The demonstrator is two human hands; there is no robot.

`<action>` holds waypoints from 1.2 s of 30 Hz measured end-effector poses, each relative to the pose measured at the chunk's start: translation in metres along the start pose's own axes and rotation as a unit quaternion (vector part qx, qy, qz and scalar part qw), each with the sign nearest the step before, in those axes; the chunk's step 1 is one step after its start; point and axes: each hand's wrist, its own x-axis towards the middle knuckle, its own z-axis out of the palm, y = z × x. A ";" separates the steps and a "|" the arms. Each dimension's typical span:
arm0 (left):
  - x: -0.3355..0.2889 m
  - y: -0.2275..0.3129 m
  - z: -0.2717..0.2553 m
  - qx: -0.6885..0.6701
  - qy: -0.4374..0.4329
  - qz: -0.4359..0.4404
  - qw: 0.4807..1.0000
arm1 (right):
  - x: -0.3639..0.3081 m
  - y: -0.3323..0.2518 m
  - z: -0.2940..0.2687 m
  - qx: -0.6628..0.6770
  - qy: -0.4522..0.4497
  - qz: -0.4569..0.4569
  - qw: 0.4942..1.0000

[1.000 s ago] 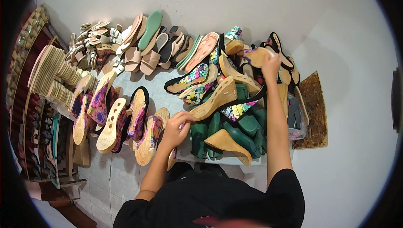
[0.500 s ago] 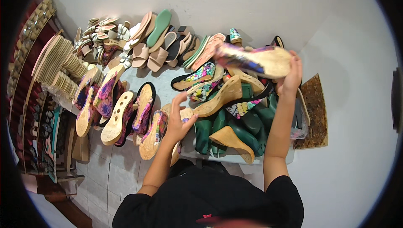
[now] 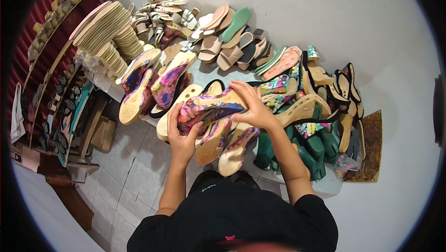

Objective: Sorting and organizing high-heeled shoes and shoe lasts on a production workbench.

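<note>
A floral-covered wedge shoe sole (image 3: 210,109), purple, pink and blue with a pale wooden-coloured footbed, is held sideways between my two hands above the table's front edge. My left hand (image 3: 182,133) grips its thick heel end, thumb below and fingers on the far side. At the other end my right hand (image 3: 256,107) pinches it between thumb and fingers. Just under it, a floral wedge (image 3: 213,143) and another floral wedge (image 3: 238,151) lie near the table edge. A tan sole with holes (image 3: 299,111) rests to the right, over green shoe lasts (image 3: 297,150).
More floral wedges (image 3: 174,78) line the table's left side. Stacked flat insoles (image 3: 100,31) rise at the far left beside a rack (image 3: 58,117). Finished sandals (image 3: 214,45) fill the back along the wall. A brown board (image 3: 369,150) leans at the right.
My right hand has brought the floral wedge from the right side over to the left. My left hand now holds its heel end too. The view has turned leftward.
</note>
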 end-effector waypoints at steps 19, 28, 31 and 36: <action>0.009 -0.011 -0.075 0.209 0.025 0.049 0.976 | 0.117 -0.012 0.024 -0.040 -0.078 -0.125 0.988; -0.004 -0.037 -0.090 0.296 -0.126 -0.038 0.946 | 0.147 -0.002 0.065 -0.071 -0.229 -0.133 0.962; -0.005 -0.050 -0.088 0.272 -0.116 -0.051 0.954 | 0.153 -0.016 0.083 -0.124 -0.237 -0.154 0.951; -0.007 -0.055 -0.086 0.225 -0.094 -0.054 0.968 | 0.155 -0.023 0.100 -0.147 -0.252 -0.165 0.942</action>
